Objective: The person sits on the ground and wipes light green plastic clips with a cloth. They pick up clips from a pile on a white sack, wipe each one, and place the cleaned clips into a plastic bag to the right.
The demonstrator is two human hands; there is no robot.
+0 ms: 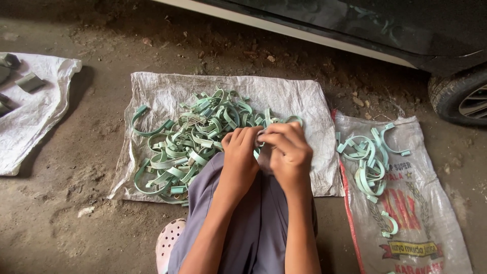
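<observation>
Landmark: the middle sack [284,96], grey woven, flat on the dirt floor. Beyond its far edge runs a car body [385,25], with a wheel [461,96] off its far right corner. Left of it, well apart, lies a white sack [35,116] with a few dark pieces. Touching its right edge is a printed sack [421,203] carrying a small group of green clamps [370,162], curved bands with bent ends. On the middle sack's left half sits the big clamp pile [187,142], tangled, long axes every way. Over its near edge, centre, the person's knees in grey trousers [253,223], and a pale shoe [170,243] just off its near left corner. Both hands meet above the middle sack's near centre: left hand [241,152] and right hand [289,152], fingertips pressed together, pinching something small between them; cannot tell what, it is hidden by the fingers. The pile lies just left of and beyond the hands, so the left hand is nearer to it; the small group lies right, nearer the right hand.
</observation>
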